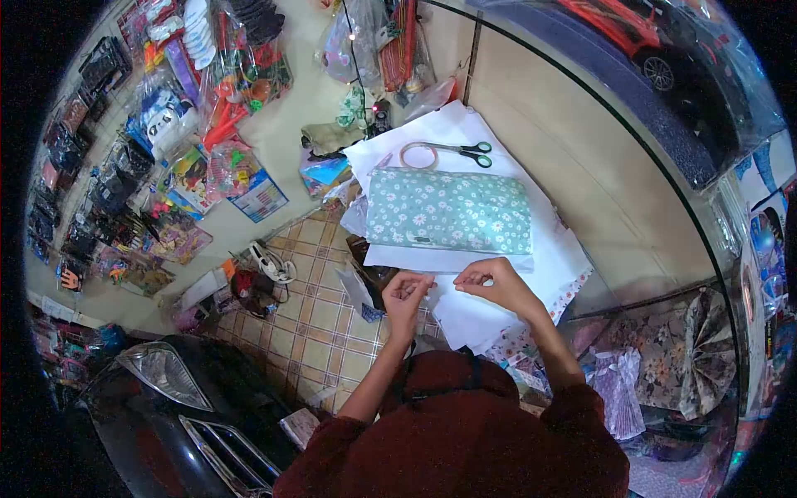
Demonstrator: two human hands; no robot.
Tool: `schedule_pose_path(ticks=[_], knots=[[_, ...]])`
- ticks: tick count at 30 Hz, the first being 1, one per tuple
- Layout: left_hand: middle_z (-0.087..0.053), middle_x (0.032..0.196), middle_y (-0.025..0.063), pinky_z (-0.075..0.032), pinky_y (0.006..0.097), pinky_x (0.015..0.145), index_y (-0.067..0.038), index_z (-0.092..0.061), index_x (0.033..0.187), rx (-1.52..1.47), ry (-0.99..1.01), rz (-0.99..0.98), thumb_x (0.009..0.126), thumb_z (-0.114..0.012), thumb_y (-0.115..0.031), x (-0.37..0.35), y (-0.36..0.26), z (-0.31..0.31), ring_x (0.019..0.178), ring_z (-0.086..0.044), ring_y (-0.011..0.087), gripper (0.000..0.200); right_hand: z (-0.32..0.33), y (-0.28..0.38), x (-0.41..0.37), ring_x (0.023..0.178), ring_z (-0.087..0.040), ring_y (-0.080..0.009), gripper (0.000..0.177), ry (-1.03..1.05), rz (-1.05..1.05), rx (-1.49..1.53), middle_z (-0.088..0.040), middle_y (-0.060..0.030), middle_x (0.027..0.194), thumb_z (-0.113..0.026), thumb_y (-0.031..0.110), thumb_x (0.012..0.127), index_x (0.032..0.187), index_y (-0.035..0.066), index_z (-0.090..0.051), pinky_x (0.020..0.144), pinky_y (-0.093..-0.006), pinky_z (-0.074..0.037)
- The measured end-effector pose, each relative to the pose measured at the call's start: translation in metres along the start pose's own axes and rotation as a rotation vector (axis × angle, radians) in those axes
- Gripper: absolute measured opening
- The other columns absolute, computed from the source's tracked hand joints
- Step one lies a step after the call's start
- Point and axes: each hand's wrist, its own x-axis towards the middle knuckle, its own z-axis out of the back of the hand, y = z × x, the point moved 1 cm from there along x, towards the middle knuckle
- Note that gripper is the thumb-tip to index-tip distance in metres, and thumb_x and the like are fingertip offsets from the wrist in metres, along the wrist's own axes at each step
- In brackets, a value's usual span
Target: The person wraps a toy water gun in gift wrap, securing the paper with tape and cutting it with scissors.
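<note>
A flat parcel in mint-green paper with white daisies lies on white sheets of paper. Just in front of its near edge, my left hand has thumb and forefinger pinched together. My right hand is pinched too, a short gap to the right, fingertips facing the left ones. Whatever is between the fingertips is too small or clear to make out. Behind the parcel rest scissors with black and green handles, their blades reaching over a tape roll.
Bagged toys and small goods hang on the left wall. A black toy car stands at lower left on the tiled floor. A curved glass edge runs along the right, with a boxed red toy car beyond.
</note>
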Motion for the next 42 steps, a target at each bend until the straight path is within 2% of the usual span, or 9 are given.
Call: schedule_pose_path(ticks=[5, 9, 12, 17, 20, 26, 29, 35, 42], knots=[[-0.066, 0.083, 0.0068, -0.048, 0.0243, 0.065, 0.002, -0.061, 0.099, -0.127, -0.032, 0.002, 0.080, -0.071, -0.001, -0.013, -0.009, -0.010, 0.075, -0.064, 0.0141, 0.022, 0.003, 0.010, -0.007, 0.064, -0.055, -0.0067, 0.019, -0.047, -0.031, -0.024, -0.064, -0.0018, 0.070, -0.075, 0.013, 0.077, 0.092, 0.003, -0.069, 0.059, -0.0233, -0.043], [-0.068, 0.087, 0.0098, -0.052, 0.0240, 0.071, 0.006, -0.061, 0.107, -0.023, 0.093, 0.065, 0.081, -0.070, 0.001, -0.015, -0.010, 0.001, 0.079, -0.066, 0.0151, 0.028, 0.004, 0.009, -0.012, 0.060, -0.052, -0.0078, 0.017, -0.058, -0.002, -0.148, -0.064, -0.0022, 0.070, -0.075, 0.015, 0.078, 0.089, 0.003, -0.069, 0.057, -0.0240, -0.042], [-0.069, 0.089, 0.0106, -0.052, 0.0233, 0.074, 0.005, -0.063, 0.106, 0.094, 0.221, 0.126, 0.081, -0.070, -0.001, -0.010, -0.002, 0.015, 0.082, -0.067, 0.0147, 0.027, 0.004, 0.004, -0.015, 0.066, -0.061, -0.0189, 0.016, -0.064, 0.036, -0.201, -0.067, -0.0079, 0.074, -0.072, 0.017, 0.079, 0.090, 0.004, -0.070, 0.060, -0.0305, -0.047], [-0.070, 0.091, 0.0100, -0.051, 0.0229, 0.075, 0.004, -0.067, 0.097, 0.172, 0.332, 0.148, 0.083, -0.070, -0.004, 0.001, -0.006, 0.020, 0.083, -0.066, 0.0119, 0.017, -0.001, -0.003, -0.019, 0.068, -0.062, -0.0241, 0.016, -0.132, 0.035, -0.341, -0.066, -0.0084, 0.076, -0.071, 0.019, 0.079, 0.084, 0.004, -0.069, 0.063, -0.0342, -0.048], [-0.070, 0.087, 0.0079, -0.052, 0.0266, 0.072, 0.000, -0.069, 0.095, 0.348, 0.317, 0.057, 0.081, -0.071, -0.004, 0.006, -0.002, 0.021, 0.079, -0.066, 0.0149, 0.014, -0.003, -0.008, -0.020, 0.077, -0.061, -0.0239, 0.014, -0.189, 0.123, -0.497, -0.064, -0.0065, 0.083, -0.070, 0.020, 0.078, 0.081, 0.006, -0.068, 0.072, -0.0351, -0.045], [-0.066, 0.096, 0.0028, -0.035, 0.0335, 0.086, -0.012, -0.072, 0.089, 1.046, 0.257, -0.680, 0.071, -0.075, -0.010, 0.001, -0.026, 0.012, 0.094, -0.062, 0.0195, 0.018, -0.005, -0.009, -0.019, 0.093, -0.057, -0.0226, 0.011, -0.319, 0.270, -0.629, -0.060, -0.0039, 0.098, -0.071, 0.019, 0.076, 0.081, 0.010, -0.067, 0.084, -0.0365, -0.039], [-0.063, 0.103, 0.0010, -0.028, 0.0338, 0.088, -0.015, -0.071, 0.088, 1.080, 0.223, -0.847, 0.070, -0.076, -0.012, 0.008, -0.010, 0.019, 0.103, -0.059, 0.0163, 0.019, -0.006, -0.015, -0.016, 0.095, -0.056, -0.0226, 0.011, -0.316, 0.266, -0.620, -0.060, -0.0039, 0.098, -0.070, 0.020, 0.078, 0.082, 0.010, -0.066, 0.086, -0.0376, -0.037], [-0.065, 0.108, 0.0003, -0.028, 0.0371, 0.093, -0.016, -0.067, 0.088, 1.098, 0.265, -0.999, 0.072, -0.074, -0.011, 0.022, 0.002, 0.022, 0.112, -0.059, 0.0177, 0.019, -0.009, -0.023, -0.012, 0.091, -0.058, -0.0220, 0.011, -0.347, 0.251, -0.611, -0.063, -0.0035, 0.093, -0.070, 0.020, 0.078, 0.080, 0.011, -0.066, 0.087, -0.0380, -0.036], [-0.066, 0.110, -0.0013, -0.023, 0.0396, 0.100, -0.017, -0.067, 0.091, 1.122, 0.301, -0.995, 0.075, -0.071, -0.010, 0.029, 0.008, 0.024, 0.113, -0.059, 0.0160, 0.018, -0.009, -0.025, -0.009, 0.085, -0.059, -0.0207, 0.012, -0.371, 0.229, -0.615, -0.063, -0.0022, 0.085, -0.069, 0.022, 0.079, 0.078, 0.011, -0.066, 0.086, -0.0376, -0.034]])
